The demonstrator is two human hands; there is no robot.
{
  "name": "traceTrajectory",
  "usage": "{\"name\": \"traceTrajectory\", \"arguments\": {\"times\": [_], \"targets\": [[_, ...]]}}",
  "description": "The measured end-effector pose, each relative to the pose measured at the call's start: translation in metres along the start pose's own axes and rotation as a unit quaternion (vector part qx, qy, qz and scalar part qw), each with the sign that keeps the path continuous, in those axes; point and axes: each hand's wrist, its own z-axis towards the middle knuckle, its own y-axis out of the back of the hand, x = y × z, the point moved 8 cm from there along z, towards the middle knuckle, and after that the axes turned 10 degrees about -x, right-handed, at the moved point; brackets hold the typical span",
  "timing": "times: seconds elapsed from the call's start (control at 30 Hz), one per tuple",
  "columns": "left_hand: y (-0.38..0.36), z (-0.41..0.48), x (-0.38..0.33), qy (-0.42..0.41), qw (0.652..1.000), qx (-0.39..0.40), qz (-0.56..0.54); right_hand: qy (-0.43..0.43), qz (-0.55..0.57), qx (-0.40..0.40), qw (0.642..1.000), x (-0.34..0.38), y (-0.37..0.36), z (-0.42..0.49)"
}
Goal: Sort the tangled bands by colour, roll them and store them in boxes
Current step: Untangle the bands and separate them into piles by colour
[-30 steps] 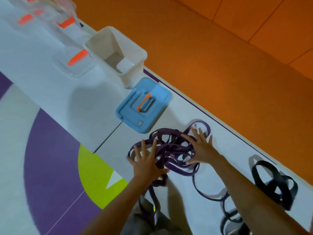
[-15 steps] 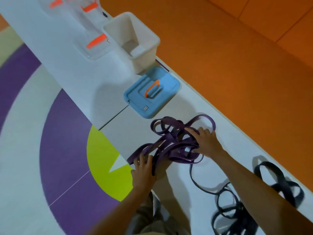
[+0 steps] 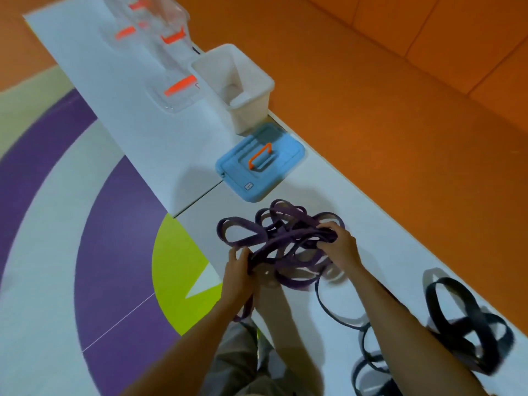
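Evidently we are at the untangling step: our left hand [image 3: 238, 270] grips one purple strand at the near edge of the desk [image 3: 160, 132] while our right hand [image 3: 340, 247] clutches a bunch of the purple bands [image 3: 288, 238] lying mid-desk, so next we probably must tease one loop free before rolling.

A single wide-angle camera worn on the head looks forward and steeply down, so the white counter [image 3: 160, 132] crosses the view on a slant from upper left to lower right. The blue lid [image 3: 258, 164] lies near the middle. Just below it, close to the lens, are the left hand [image 3: 238, 277] and right hand [image 3: 341, 248] on the purple bands [image 3: 285, 238], forearms entering from the bottom edge. Above the lid, farther off, stands the white box [image 3: 237, 84]. Patterned floor [image 3: 85, 224] fills the left side.
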Motion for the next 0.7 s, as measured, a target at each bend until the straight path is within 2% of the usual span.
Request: {"name": "traceTrajectory", "arguments": {"times": [0.17,0.3,0.53,0.7], "targets": [[0.017,-0.002,-0.005,0.013,0.988,0.037,-0.147,-0.045,0.128,-0.003,0.991,0.015,0.005,-0.016],[0.051,-0.012,-0.021,0.030,0.953,0.022,-0.299,-0.064,0.240,-0.021,0.968,0.045,0.002,-0.037],[0.142,-0.017,-0.045,0.051,0.894,-0.082,-0.438,0.019,0.246,-0.025,0.969,0.131,-0.023,-0.072],[0.206,0.003,-0.024,0.046,0.887,-0.134,-0.439,0.023,0.243,0.005,0.970,0.200,-0.061,-0.075]]}}
